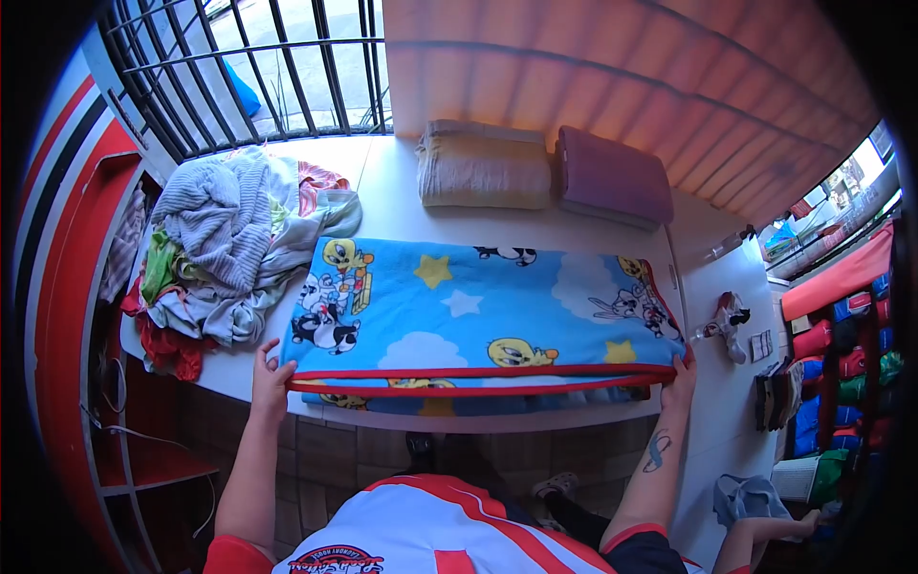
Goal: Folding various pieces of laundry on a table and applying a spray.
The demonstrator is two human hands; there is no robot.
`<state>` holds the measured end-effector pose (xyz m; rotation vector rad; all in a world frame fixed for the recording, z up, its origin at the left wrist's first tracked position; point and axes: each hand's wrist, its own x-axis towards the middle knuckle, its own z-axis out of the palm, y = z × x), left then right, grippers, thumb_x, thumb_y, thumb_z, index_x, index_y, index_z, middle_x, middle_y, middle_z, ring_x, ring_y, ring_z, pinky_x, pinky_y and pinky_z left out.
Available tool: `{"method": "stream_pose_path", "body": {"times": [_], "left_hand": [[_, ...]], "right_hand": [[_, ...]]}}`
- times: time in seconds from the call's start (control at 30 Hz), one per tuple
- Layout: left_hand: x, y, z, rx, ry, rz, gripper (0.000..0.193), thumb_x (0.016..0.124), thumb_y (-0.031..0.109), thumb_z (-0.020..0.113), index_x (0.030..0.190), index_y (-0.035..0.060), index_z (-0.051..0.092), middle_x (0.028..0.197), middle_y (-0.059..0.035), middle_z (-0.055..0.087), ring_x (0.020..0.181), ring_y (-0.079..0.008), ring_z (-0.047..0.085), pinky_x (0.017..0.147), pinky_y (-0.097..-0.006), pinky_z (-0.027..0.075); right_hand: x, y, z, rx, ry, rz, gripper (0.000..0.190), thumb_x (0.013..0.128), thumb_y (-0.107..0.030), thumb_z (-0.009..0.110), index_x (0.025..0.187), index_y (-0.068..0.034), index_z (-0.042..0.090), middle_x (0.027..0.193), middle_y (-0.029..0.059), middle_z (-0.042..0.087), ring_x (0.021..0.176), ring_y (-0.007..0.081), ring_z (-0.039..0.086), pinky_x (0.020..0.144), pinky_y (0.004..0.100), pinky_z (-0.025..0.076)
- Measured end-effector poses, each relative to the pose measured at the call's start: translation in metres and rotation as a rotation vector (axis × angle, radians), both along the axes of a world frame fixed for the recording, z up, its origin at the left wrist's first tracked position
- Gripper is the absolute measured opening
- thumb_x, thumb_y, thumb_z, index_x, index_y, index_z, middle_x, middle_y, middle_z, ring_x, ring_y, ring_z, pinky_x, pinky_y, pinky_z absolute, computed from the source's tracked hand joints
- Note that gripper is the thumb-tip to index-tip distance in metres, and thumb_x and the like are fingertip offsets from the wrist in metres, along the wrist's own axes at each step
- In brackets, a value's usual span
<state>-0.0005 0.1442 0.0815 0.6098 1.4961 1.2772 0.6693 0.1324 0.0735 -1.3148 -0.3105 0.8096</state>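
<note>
A light blue fleece blanket [459, 308] with cartoon figures, stars, clouds and a red trim lies folded in layers across the white table before me. My left hand [272, 373] grips its near left corner, thumb on top. At the near right corner, my right hand [680, 377] pinches the red edge. Between the hands the red-trimmed edges run almost parallel, with a small gap between layers, and part of the blanket hangs over the table's front edge.
A heap of loose laundry [222, 237] covers the table's left end. Behind the blanket sit a folded cream cloth [484, 165] and a folded purple one [613, 176]. A clear bottle [728, 246] and socks [731, 326] lie to the right. Another person's arm [760, 531] shows at lower right.
</note>
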Motion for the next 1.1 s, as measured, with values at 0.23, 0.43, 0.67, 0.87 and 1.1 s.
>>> {"method": "stream_pose_path", "body": {"times": [0.23,0.43,0.67,0.87,1.1], "left_hand": [[0.007,-0.016,-0.088,-0.267,0.204,-0.075,0.053,0.077,-0.009,0.053,0.125,0.006,0.036,0.091,-0.0069,0.053,0.082,-0.0148,0.054,0.075,-0.0269,0.046],[0.0,0.043,-0.061,-0.473,0.101,-0.117,0.045,0.078,0.014,0.063,0.12,0.0121,0.046,0.082,-0.0015,0.052,0.065,-0.0082,0.043,0.052,-0.0233,0.031],[0.002,0.185,-0.079,-0.278,-0.15,-0.224,0.041,0.08,0.026,0.066,0.114,0.0067,0.052,0.105,-0.0077,0.059,0.093,-0.0212,0.058,0.079,-0.0387,0.048],[-0.01,0.239,-0.072,-0.481,-0.247,-0.192,0.03,0.08,0.03,0.067,0.094,0.0032,0.063,0.094,-0.0114,0.065,0.083,-0.0252,0.063,0.079,-0.0419,0.05],[0.022,0.206,-0.057,-0.426,-0.677,-0.239,0.034,0.082,0.016,0.063,0.112,0.0017,0.055,0.102,-0.0141,0.064,0.088,-0.0268,0.064,0.079,-0.0406,0.052]], "right_hand": [[0.037,-0.027,-0.128,-0.273,-0.032,-0.106,0.039,0.087,0.003,0.049,0.125,-0.001,0.044,0.121,0.0112,0.051,0.108,0.023,0.05,0.094,0.0358,0.04],[0.043,-0.031,-0.121,-0.393,-0.075,-0.077,0.038,0.085,-0.011,0.061,0.119,-0.002,0.049,0.115,0.0092,0.054,0.101,0.0215,0.052,0.09,0.0354,0.043],[0.068,-0.033,-0.139,-0.498,-0.304,-0.101,0.039,0.084,-0.013,0.063,0.117,0.0,0.048,0.108,0.01,0.056,0.099,0.019,0.051,0.089,0.0315,0.041],[0.045,-0.013,-0.144,-0.649,-0.306,-0.101,0.039,0.085,-0.012,0.061,0.12,-0.002,0.047,0.111,0.0109,0.054,0.099,0.0205,0.052,0.089,0.0315,0.04],[0.049,-0.02,-0.137,-0.611,-0.247,-0.197,0.036,0.087,-0.01,0.058,0.12,-0.004,0.047,0.111,0.0102,0.054,0.097,0.0202,0.052,0.087,0.0316,0.042]]}}
